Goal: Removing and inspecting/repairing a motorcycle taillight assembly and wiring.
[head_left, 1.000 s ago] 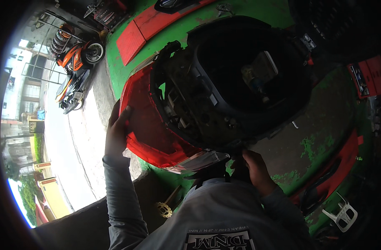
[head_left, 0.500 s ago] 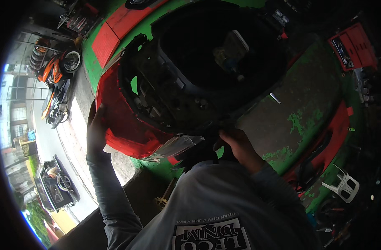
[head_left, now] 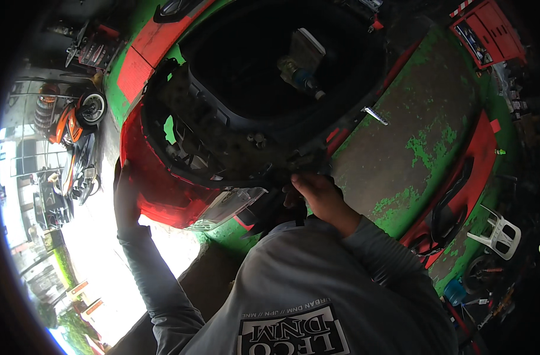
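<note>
Workshop floor [head_left: 435,118] painted green, worn. Left hand [head_left: 126,201] pressing flat against red panel [head_left: 157,189] outer side. Right hand [head_left: 317,198] gripping dark rear edge of scooter body [head_left: 240,118], fingers curled. Body tilting between hands over floor. Risk: weight shifting leftward, panel slipping, taillight lens [head_left: 225,207] cracking.

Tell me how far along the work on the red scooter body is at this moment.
Done: the seat is off or raised, so the black under-seat compartment lies open. In hand: the left hand presses flat against the red rear side panel, while the right hand works at the rear edge beside the clear tail light lens. Left: the panel and lens are both still on the body; what the right hand's grip holds is hidden.
</note>
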Available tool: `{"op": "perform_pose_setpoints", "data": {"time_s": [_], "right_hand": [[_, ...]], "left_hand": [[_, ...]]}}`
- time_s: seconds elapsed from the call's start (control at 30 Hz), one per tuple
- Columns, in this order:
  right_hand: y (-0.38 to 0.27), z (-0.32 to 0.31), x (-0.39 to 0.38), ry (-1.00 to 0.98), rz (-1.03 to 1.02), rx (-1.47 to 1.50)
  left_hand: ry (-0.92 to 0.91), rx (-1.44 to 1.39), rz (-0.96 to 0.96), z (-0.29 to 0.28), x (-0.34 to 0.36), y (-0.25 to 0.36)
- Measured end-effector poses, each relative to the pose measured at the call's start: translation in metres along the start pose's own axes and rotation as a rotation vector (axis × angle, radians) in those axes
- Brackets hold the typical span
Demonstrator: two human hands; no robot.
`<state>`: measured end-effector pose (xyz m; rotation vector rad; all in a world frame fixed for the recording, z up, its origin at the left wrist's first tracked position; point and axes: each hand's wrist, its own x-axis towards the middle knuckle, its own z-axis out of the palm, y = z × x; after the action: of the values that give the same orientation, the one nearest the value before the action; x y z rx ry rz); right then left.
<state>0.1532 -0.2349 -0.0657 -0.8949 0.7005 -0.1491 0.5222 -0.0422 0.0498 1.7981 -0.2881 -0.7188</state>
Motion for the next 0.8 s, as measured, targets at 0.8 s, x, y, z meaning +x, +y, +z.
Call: {"op": "perform_pose_setpoints", "data": {"time_s": [0.8], "right_hand": [[0.000, 0.002, 0.010, 0.050, -0.133, -0.085]], "left_hand": [[0.005, -1.024, 0.126, 0.045, -0.081, -0.121]]}}
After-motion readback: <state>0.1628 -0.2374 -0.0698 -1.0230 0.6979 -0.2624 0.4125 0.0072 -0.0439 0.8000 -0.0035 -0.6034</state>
